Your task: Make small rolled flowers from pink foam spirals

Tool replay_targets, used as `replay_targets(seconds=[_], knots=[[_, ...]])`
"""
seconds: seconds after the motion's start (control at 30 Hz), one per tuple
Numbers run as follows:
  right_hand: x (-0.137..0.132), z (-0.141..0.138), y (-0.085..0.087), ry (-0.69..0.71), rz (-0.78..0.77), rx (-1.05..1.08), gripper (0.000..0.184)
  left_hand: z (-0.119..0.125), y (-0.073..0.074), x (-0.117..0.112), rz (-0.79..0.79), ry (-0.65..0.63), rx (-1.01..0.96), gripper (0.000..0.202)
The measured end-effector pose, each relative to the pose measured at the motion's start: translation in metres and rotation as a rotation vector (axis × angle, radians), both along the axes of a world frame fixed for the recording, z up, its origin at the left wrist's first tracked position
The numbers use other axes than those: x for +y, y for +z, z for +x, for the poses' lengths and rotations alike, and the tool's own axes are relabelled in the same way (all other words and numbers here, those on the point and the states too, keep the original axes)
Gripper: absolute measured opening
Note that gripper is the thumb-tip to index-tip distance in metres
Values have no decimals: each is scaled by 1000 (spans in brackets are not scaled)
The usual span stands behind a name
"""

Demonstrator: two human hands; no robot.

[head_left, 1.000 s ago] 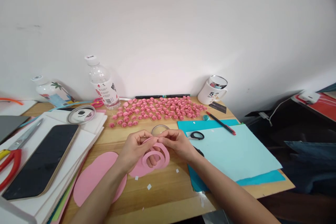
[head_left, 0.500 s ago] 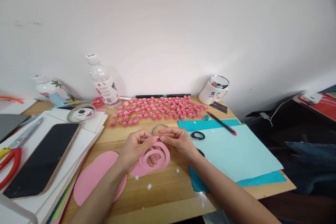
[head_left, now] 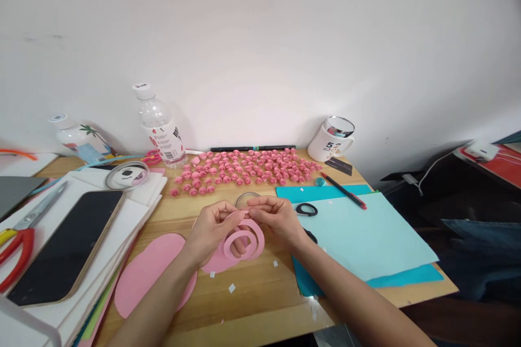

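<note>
Both hands meet over the middle of the desk, fingertips close together. My left hand (head_left: 215,227) pinches the upper end of a pink paper spiral (head_left: 260,243), whose cut rings hang below the fingers. From the other side, my right hand (head_left: 279,219) is closed on the same upper end; the exact bit between its fingertips is hidden. Beneath the left hand lies a pink paper piece (head_left: 215,264). Pink paper circles (head_left: 148,271) overlap beside the left forearm. Behind the fingers a roll of tape (head_left: 243,199) shows in part.
Many rolled pink paper roses (head_left: 252,165) spread along the back, before a bottle (head_left: 163,130) and a mug (head_left: 329,141). Blue paper sheets (head_left: 374,238) with black-handled scissors (head_left: 307,210) lie right. A phone (head_left: 69,246) and red-handled scissors (head_left: 18,260) rest on papers at left.
Almost nothing differs. The hanging paper spiral has shifted very slightly to the right, and both hands keep their pinch near the same spot.
</note>
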State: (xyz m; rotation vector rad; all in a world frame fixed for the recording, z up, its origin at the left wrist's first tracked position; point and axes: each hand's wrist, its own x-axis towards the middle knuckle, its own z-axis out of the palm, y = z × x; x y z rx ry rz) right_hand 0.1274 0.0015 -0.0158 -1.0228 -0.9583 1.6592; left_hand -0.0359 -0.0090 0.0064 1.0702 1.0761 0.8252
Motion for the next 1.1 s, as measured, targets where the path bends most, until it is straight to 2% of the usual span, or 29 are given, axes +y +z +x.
replay_targets(seconds=[0.7, 1.1], knots=[[1, 1, 4, -38, -23, 40, 28, 2, 5, -1, -12, 19, 22, 22], [1, 1, 0, -66, 24, -6, 28, 3, 8, 0, 3, 52, 77, 22]])
